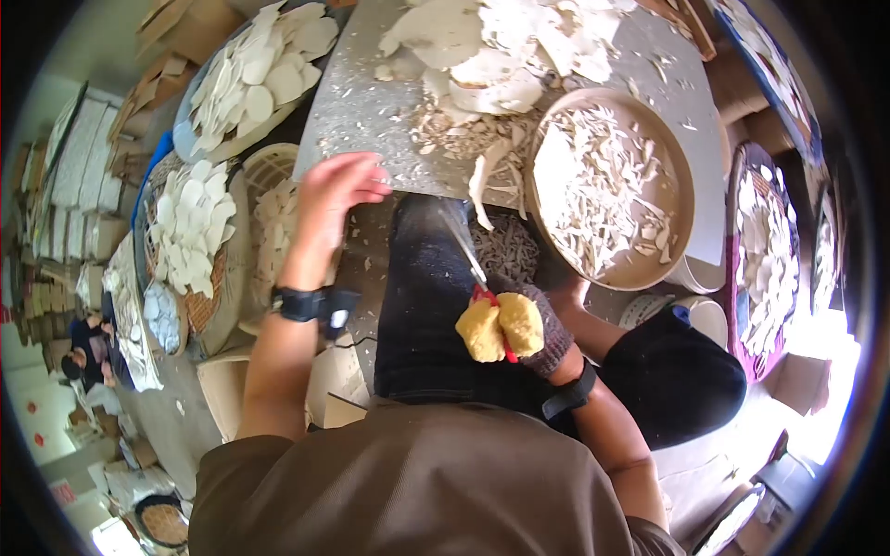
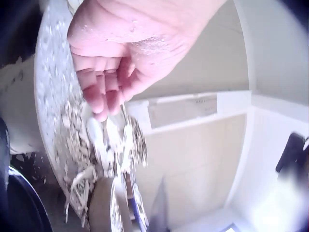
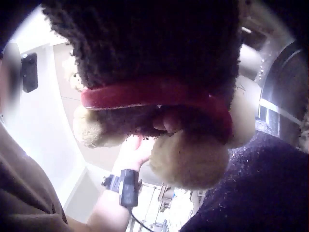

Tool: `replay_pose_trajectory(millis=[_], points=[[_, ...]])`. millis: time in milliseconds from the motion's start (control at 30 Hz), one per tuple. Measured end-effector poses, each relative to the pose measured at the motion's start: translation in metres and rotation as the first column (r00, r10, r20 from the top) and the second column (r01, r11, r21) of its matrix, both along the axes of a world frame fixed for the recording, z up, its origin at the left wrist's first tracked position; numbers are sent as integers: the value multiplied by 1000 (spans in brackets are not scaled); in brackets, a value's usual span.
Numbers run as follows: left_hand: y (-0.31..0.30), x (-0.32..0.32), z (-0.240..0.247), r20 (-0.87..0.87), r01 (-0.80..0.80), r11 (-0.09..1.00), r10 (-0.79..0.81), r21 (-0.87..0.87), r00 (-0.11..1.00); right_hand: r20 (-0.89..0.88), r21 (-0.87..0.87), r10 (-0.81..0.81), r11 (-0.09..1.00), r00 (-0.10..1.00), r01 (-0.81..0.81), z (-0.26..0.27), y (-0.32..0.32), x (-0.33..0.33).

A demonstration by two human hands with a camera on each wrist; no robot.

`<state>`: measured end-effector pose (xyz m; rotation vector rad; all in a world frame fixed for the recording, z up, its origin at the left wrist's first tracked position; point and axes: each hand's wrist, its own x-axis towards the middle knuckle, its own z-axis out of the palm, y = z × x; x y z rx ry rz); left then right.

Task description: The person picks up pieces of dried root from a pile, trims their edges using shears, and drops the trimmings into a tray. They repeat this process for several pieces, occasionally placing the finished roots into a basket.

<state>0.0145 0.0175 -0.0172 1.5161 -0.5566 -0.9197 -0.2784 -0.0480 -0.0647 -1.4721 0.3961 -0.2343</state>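
Observation:
My left hand [image 1: 336, 199] is bare and hovers at the near left edge of the metal table [image 1: 357, 111], its fingers loosely bent. In the left wrist view nothing shows in the left palm [image 2: 140, 46]. My right hand [image 1: 549, 338] wears a dark knitted glove and grips scissors [image 1: 468, 250] over my lap, blades pointing to the table. Their red handles [image 3: 154, 95] are wrapped in yellow padding [image 1: 480, 331]. A long pale strip [image 1: 489, 181] hangs over the table's near edge. Pale flat slices [image 1: 501, 51] are heaped farther back.
A round tan tray [image 1: 684, 199] of pale cut strips overhangs the table's right side. Baskets of flat slices [image 1: 190, 227] stand on the left, with another tray of slices [image 1: 768, 255] on the right. Dark scraps [image 1: 505, 248] lie below the table edge. Another person [image 1: 88, 352] is far left.

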Motion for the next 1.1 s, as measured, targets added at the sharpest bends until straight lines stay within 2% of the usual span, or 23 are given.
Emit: replay_pose_trajectory(millis=[67, 100, 133, 167, 267, 333, 367, 400, 467, 500, 533, 600, 633, 667, 733, 800, 833, 867, 933, 967, 1000, 1067, 1100], points=[[-43, -29, -16, 60, 208, 973, -214, 95, 975, 35, -117, 36, 993, 999, -31, 2, 1, -3], [-64, -38, -36, 381, 204, 964, -255, 168, 889, -57, -203, 56, 977, 997, -66, 6, 2, -5], [-82, -46, -52, 656, 177, 957, -286, 229, 699, -56, -185, 40, 981, 998, -50, 7, 3, -9], [-95, -56, -50, 615, 179, 909, -389, 375, 686, -55, -169, 25, 985, 998, -34, 7, 4, -12], [-112, -50, -73, 611, 118, 982, -186, 150, 770, -78, -178, -28, 984, 997, 13, 10, 2, -18], [-114, -42, -73, 394, 120, 992, -100, -26, 914, -142, -218, -57, 976, 988, 25, 21, 0, -20], [-114, -53, -54, 276, 147, 987, -125, -59, 953, -118, -198, -83, 978, 990, 59, 18, 0, -21], [-116, -66, -35, 152, 167, 982, -152, -93, 977, -108, -271, -75, 962, 991, 44, 20, -2, -21], [-129, -81, -31, 166, 351, 934, -336, -69, 927, -98, -415, -50, 910, 994, 5, 29, -8, -20], [-137, -94, -29, 70, 376, 924, -372, -71, 926, -86, -377, -50, 926, 995, 14, 27, -7, -20], [-144, -101, -28, 109, 417, 904, -426, 97, 898, -74, -341, -47, 940, 996, 19, 24, -5, -19], [-156, -116, -31, 393, 349, 855, -494, 385, 776, -64, -349, -50, 937, 997, 24, 24, -5, -20], [-155, -122, -32, 710, 282, 893, -450, 351, 542, -64, -394, -56, 919, 996, 26, 25, -6, -22], [-156, -125, -37, 782, 213, 884, -468, 416, 411, -63, -437, -61, 899, 996, 28, 27, -5, -22], [-153, -136, -6, 743, 224, 838, -546, 498, 388, -71, -461, -81, 887, 994, 39, 21, -4, -20], [-160, -130, -19, 752, 196, 825, -564, 530, 340, -45, -461, -73, 886, 996, 44, 18, -5, -20], [-161, -130, -21, 733, 183, 827, -557, 531, 391, -42, -413, -72, 909, 997, 49, 16, -4, -19], [-161, -128, -23, 698, 192, 851, -514, 489, 498, -68, -413, -71, 910, 995, 37, 27, -3, -18], [-158, -127, -33, 738, 148, 904, -416, 402, 531, -93, -439, -72, 898, 993, 24, 31, -2, -13], [-155, -129, -32, 764, 170, 927, -373, 335, 527, -43, -462, -57, 886, 997, 31, 30, -2, -12], [-152, -130, -32, 829, 171, 936, -353, 309, 434, 4, -483, -45, 875, 999, 42, 28, -3, -12], [-151, -140, -29, 864, 209, 937, -341, 280, 371, 41, -478, -35, 877, 999, 51, 33, -3, -9], [-152, -142, -24, 857, 245, 907, -409, 343, 314, 32, -454, -36, 890, 999, 47, 42, -3, -7]])
